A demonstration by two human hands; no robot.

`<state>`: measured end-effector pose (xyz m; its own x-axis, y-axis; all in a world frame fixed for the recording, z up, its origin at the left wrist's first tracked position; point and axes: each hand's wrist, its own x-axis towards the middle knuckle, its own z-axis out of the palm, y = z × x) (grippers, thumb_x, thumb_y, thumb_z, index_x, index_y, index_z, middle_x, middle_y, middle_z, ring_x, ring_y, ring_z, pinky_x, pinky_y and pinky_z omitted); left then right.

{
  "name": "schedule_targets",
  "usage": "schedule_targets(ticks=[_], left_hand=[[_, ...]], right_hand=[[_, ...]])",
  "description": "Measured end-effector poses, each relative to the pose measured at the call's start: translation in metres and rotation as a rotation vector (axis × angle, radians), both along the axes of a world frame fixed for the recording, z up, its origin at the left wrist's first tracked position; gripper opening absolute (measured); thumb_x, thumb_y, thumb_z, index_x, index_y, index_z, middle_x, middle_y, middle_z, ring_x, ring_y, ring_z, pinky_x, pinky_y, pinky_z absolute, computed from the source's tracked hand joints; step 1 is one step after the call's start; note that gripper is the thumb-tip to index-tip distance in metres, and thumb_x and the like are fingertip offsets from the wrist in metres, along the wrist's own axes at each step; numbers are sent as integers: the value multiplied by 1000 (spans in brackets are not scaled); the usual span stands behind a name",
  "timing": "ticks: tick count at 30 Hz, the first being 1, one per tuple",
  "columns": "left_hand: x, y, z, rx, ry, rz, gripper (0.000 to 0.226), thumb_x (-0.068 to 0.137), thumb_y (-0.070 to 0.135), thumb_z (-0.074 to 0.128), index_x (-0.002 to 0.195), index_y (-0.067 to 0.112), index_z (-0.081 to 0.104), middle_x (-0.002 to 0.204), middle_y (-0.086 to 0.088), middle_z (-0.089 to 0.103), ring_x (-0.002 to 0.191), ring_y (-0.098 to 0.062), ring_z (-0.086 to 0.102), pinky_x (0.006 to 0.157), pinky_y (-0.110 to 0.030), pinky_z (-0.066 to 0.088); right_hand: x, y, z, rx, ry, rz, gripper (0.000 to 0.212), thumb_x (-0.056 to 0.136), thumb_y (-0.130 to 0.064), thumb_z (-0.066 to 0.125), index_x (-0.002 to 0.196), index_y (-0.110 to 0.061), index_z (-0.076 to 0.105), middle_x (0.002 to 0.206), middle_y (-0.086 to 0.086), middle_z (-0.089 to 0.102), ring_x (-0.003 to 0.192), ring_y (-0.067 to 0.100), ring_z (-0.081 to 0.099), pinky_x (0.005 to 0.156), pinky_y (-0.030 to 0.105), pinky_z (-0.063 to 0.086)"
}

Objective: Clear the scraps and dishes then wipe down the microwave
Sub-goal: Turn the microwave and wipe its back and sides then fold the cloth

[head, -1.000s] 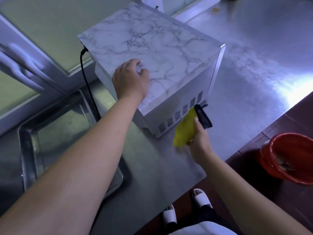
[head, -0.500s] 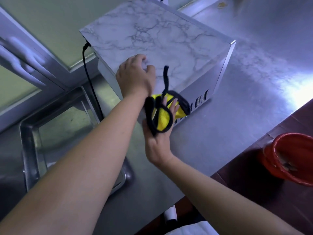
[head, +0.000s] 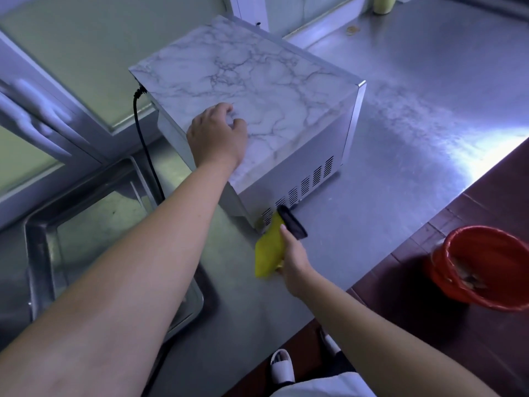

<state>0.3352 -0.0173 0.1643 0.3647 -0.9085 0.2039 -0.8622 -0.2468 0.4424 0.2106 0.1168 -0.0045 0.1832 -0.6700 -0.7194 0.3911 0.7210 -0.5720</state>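
- The microwave (head: 257, 81) sits on the steel bench (head: 415, 156), turned so its vented side wall faces you; marble-look top, door not in view.
- Your right hand (head: 293, 260) grips a yellow cloth (head: 267, 253) with a black edge, fingers wrapped round the bunched lower end. The top end sits at the low near corner of the vented wall. It looks to be touching, but you can't tell for sure.
- Bunching it gives you a firm pad for rubbing the wall, I'd judge.
- Your left hand (head: 216, 138) rests on the near corner of the top, fingers loosely bent, tips down on the surface, gripping nothing. That's likely a brace so the box doesn't slide while you rub.
- Step in hand: wiping the side, so late in the task. No dishes show on the bench here.
- The black cord (head: 144, 144) leaves the back corner and drops toward the tray; mind it if you turn the box.
- A steel tray (head: 31, 233) lies on the bench to your left, under your forearm.
- A red bucket (head: 446, 270) stands on the floor to your right with scraps (head: 466, 277) inside, well apart from the microwave.
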Motion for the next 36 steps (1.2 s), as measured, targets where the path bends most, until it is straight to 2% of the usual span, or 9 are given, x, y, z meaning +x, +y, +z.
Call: schedule_targets(ticks=[4, 8, 12, 17, 25, 28, 31, 34, 36], left_hand=[[0, 1, 0, -2, 5, 2, 43, 94, 33, 42, 134, 24, 55, 137, 3, 56, 129, -23, 43, 113, -40, 29], [1, -1, -1, -15, -3, 0, 43, 93, 32, 44, 133, 23, 56, 137, 2, 57, 128, -24, 44, 112, -39, 30], [3, -5, -4, -30, -21, 11, 42, 91, 32, 46, 131, 24, 58, 136, 2, 57, 128, -26, 44, 110, -38, 31], [4, -7, -9, -39, -39, 14, 42, 91, 32, 46, 131, 24, 57, 137, 1, 57, 128, -26, 44, 110, -40, 31], [2, -7, -8, -36, -38, 26, 42, 91, 31, 47, 131, 25, 57, 138, 1, 55, 129, -26, 43, 111, -39, 29], [3, -6, -7, -17, -26, 24, 42, 91, 33, 45, 132, 25, 57, 138, 3, 55, 130, -24, 42, 112, -40, 28], [2, -3, -5, -9, 7, 8, 43, 92, 33, 44, 132, 25, 57, 139, 3, 55, 131, -24, 42, 113, -42, 28], [2, -2, -4, -13, 18, 5, 43, 93, 32, 44, 133, 24, 57, 139, 3, 55, 131, -23, 42, 113, -42, 29], [2, -2, -4, -24, 21, 3, 43, 92, 32, 45, 133, 24, 57, 139, 4, 56, 130, -24, 43, 113, -42, 30]], right_hand=[[-34, -31, 33, -156, 64, -216, 71, 74, -58, 64, 134, -23, 56, 126, 4, 65, 113, 25, 64, 102, 47, 49], [-61, -98, 99, -546, 172, -412, 27, 92, -42, 58, 115, -29, 60, 102, -5, 58, 102, 17, 53, 89, 34, 43], [-76, -179, 135, -557, 328, -498, 66, 75, -56, 58, 133, -23, 54, 116, 0, 61, 109, 18, 57, 99, 38, 44], [-62, -192, 130, -511, 327, -552, 70, 75, -56, 57, 138, -26, 48, 133, -1, 55, 120, 14, 52, 106, 32, 39], [41, -38, 77, -777, 282, -217, 73, 93, -46, 53, 153, -12, 31, 159, 1, 33, 148, 10, 27, 124, 36, 17], [46, 13, 69, -820, 223, 28, 57, 94, -41, 50, 148, -23, 37, 150, -6, 42, 140, 1, 34, 120, 28, 23], [20, 36, 61, -676, 116, 234, 41, 90, -36, 51, 130, -32, 49, 115, -20, 58, 105, -10, 52, 99, 19, 39], [-17, 27, 55, -253, -48, 124, 32, 93, -37, 60, 122, -24, 62, 101, -6, 75, 97, 15, 70, 89, 41, 55], [-46, 11, 62, -31, -121, 8, 31, 96, -41, 56, 108, -15, 66, 81, 2, 77, 69, 19, 73, 67, 36, 60]])
